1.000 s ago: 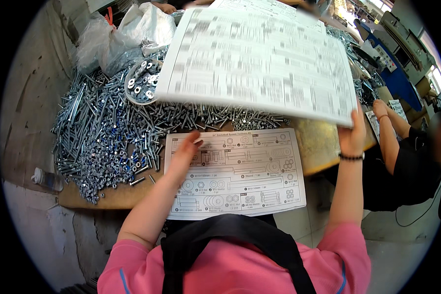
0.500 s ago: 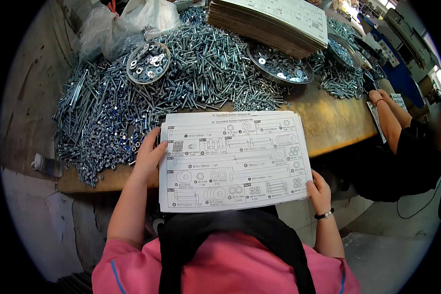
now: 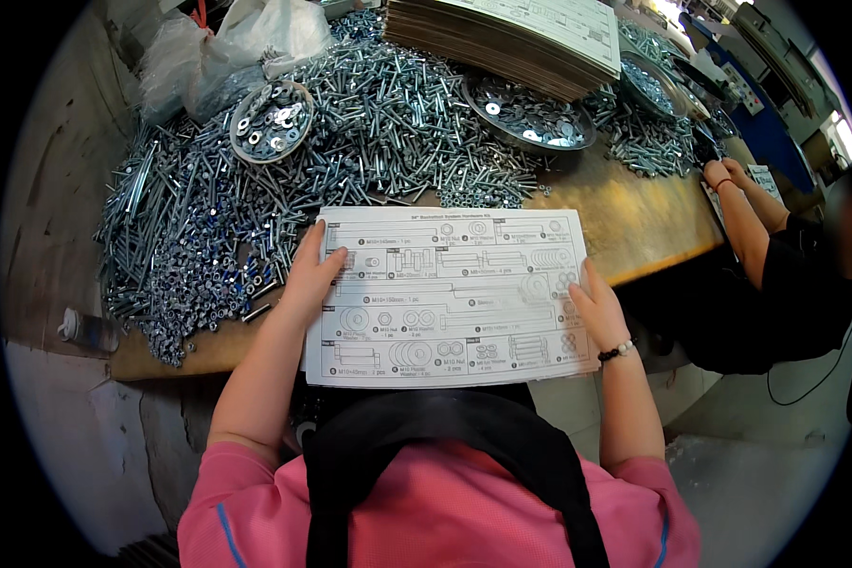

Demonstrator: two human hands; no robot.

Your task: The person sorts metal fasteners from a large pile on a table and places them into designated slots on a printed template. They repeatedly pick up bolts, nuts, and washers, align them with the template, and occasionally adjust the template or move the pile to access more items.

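Two bare hands hold one white printed cardboard sheet with rows of hardware drawings by its short ends, nearest the person's chest. The sheet's long axis runs left to right, so it lies directly between the hands, and neither hand is nearer to it than the other. The left hand lies on the sheet's left edge with the fingers laid flat over the printed face, pressing it; whether the thumb hooks beneath I cannot tell. The right hand has its grip on the right edge in much the same way, fingers on top and only lightly curled, a dark beaded bracelet at the wrist. The sheet's near part hangs out past the front edge of the worn wooden counter.

Just beyond the sheet, a wide heap of silvery bolts and screws covers the counter. Farther on stand a round metal dish of washers to the left and a second shallow metal dish of nuts to the right. Farthest back sits a thick stack of like sheets, beside crumpled clear plastic bags. At right, another person's hands rest at the counter's edge.
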